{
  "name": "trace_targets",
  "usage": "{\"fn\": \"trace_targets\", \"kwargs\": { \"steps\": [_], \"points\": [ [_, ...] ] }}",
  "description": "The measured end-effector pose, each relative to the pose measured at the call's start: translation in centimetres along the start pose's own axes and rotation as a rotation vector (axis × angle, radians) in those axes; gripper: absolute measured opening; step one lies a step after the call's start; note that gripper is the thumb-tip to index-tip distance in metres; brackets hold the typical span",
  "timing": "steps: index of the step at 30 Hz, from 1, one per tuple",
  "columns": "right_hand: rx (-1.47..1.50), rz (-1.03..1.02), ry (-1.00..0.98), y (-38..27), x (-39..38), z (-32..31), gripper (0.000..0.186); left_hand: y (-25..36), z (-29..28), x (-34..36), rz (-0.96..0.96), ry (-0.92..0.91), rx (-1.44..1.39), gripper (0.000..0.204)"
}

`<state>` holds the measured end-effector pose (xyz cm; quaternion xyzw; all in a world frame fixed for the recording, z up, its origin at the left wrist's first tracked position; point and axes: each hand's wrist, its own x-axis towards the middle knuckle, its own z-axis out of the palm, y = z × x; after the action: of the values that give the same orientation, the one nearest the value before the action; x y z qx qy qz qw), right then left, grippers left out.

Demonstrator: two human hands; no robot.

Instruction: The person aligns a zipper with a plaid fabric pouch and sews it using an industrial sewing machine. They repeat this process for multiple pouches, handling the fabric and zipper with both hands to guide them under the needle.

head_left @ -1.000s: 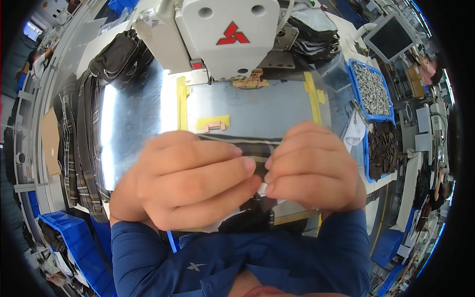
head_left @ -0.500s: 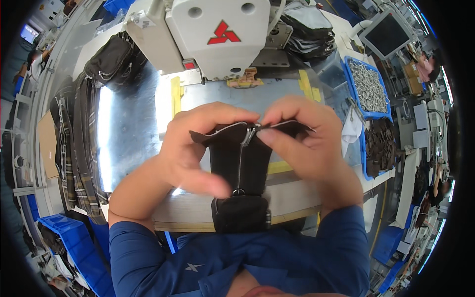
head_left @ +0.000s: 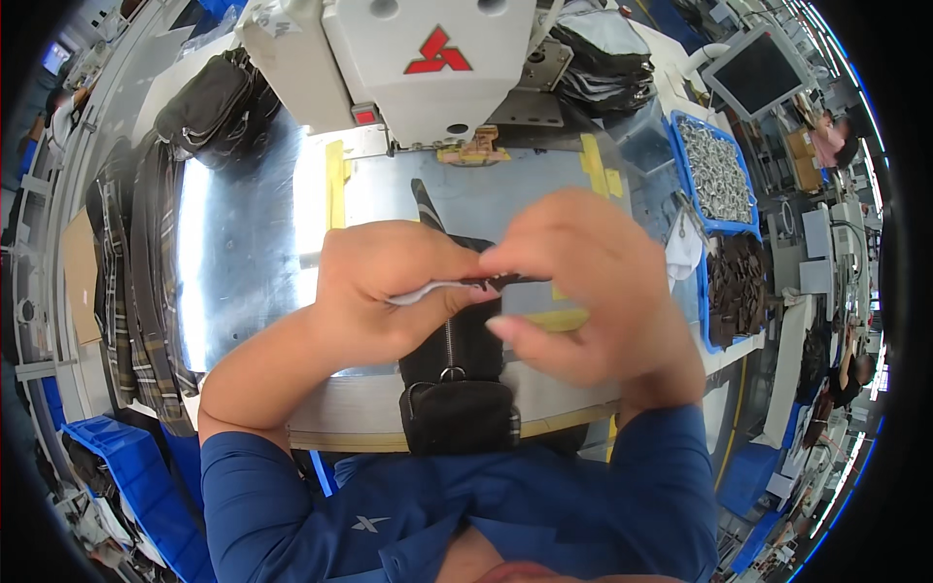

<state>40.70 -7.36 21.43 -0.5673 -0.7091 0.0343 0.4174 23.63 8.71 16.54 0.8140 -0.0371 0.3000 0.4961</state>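
A black fabric bag piece (head_left: 478,348) lies at the table's front edge. A metal zipper (head_left: 449,342) runs up it, and a small metal ring (head_left: 453,373) sits above the black pouch (head_left: 457,418) at its near end. My left hand (head_left: 384,287) pinches the bag's far edge between thumb and fingers, and a strip of pale lining shows there. Close by on the right, my right hand (head_left: 588,291) is slightly blurred, its index fingertip at the same edge and its thumb held apart below. The pinched fabric is partly hidden by the fingers.
A white sewing machine head (head_left: 437,78) stands just beyond my hands over a metal plate with yellow tape. Stacked dark bags (head_left: 209,102) and straps (head_left: 155,272) lie left. Blue trays of metal hardware (head_left: 714,170) and brown pieces (head_left: 736,287) stand right, near a monitor (head_left: 758,68).
My left thumb has closed onto the fabric edge, turning the lining into view. The right thumb has come away from the edge. A dark strap end now shows beyond my hands.
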Motion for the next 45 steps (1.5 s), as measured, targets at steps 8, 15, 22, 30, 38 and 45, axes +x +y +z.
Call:
{"fn": "trace_targets", "kwargs": {
  "steps": [8,15,22,30,38,45],
  "points": [
    [-0.251,-0.12,-0.002,-0.2,-0.9,0.7,0.018,-0.6,0.6,-0.1,0.11,-0.037,0.22,0.026],
    [-0.17,-0.077,-0.046,0.1,-0.8,0.6,0.018,-1.2,0.7,-0.1,0.18,-0.01,0.273,0.026],
    [0.658,0.402,0.047,4.6,-1.2,0.9,0.025,-1.3,1.3,0.2,-0.324,0.105,0.111,0.015],
    [0.672,0.8,0.212,7.1,-2.0,4.3,0.018,-5.0,3.1,2.9,-0.704,0.313,-0.695,0.022],
    [-0.013,0.902,-0.122,10.6,-1.9,5.2,0.035,-8.4,2.7,2.0,-0.835,0.07,-0.057,0.054],
    [-0.287,0.668,-0.104,12.9,-2.6,6.2,0.039,-4.4,2.0,0.8,-0.51,-0.344,0.778,0.087]
  ]
}}
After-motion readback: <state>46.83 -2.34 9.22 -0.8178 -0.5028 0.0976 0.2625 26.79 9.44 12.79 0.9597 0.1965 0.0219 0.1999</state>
